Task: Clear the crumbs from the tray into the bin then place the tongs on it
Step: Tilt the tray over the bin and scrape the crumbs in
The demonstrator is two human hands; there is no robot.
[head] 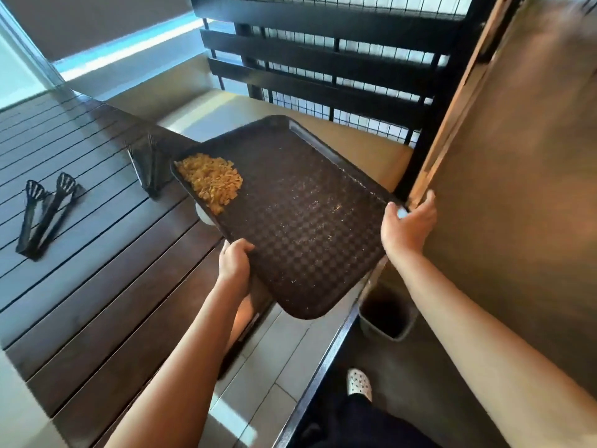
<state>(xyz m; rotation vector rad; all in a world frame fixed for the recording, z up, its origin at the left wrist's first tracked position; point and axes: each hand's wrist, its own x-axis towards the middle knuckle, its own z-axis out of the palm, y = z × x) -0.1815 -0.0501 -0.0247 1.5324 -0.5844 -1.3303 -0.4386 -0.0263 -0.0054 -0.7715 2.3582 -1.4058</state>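
Both hands, left hand (234, 261) and right hand (407, 228), grasp the tray (300, 221); tip its near corner low over the bin (386, 313) so the crumbs (210, 182) slide.

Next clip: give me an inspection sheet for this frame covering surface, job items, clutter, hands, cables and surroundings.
Surface: dark slatted wooden table, striped with sunlight.
Job's things: dark checkered plastic tray held tilted off the table edge, pile of orange-yellow crumbs in its far left corner; grey bin on the floor under the tray's near corner; black plastic tongs lying on the table at left.
Clutter: second black tongs beside the tray.
Grippers: left hand and right hand each grip a tray edge.
Cables: nothing seen.
Surroundings: black metal rack, tan bench, tiled floor.
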